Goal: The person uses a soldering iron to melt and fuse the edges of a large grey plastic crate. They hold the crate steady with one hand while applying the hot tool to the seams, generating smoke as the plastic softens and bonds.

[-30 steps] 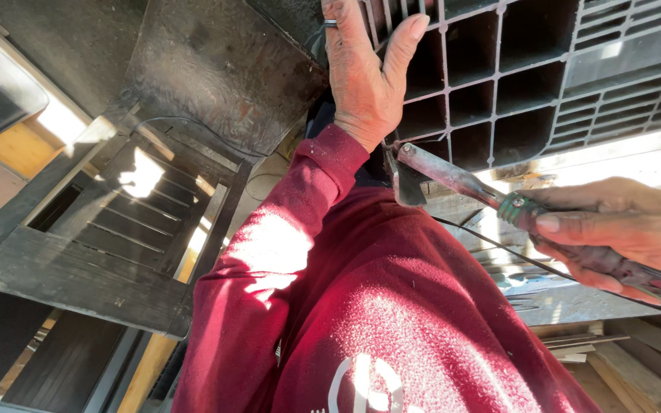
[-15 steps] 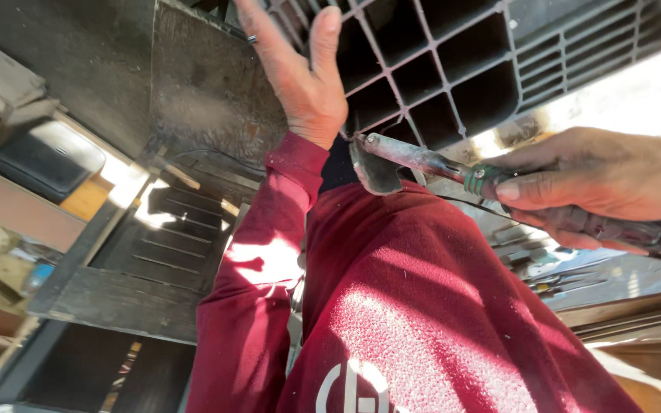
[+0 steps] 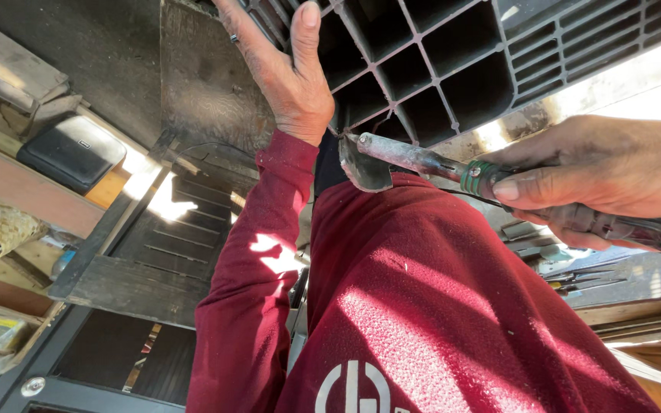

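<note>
My left hand (image 3: 288, 73) reaches up with the arm stretched in its dark red sleeve (image 3: 246, 275), palm pressed flat and fingers spread loosely against the underside of a black plastic crate with a grid of square cells (image 3: 453, 57); it grips nothing, only rests on the ribs. My right hand (image 3: 598, 176) is clenched around the handle of a metal soldering-style tool with a green band and a flat spade-shaped tip (image 3: 415, 159), held nearly level. That tip sits just below the crate's ribs, right beside my left wrist. The crate's cells that I can see look empty. A black pouch (image 3: 74, 153) lies on a wooden shelf (image 3: 32, 203) off to the left.
</note>
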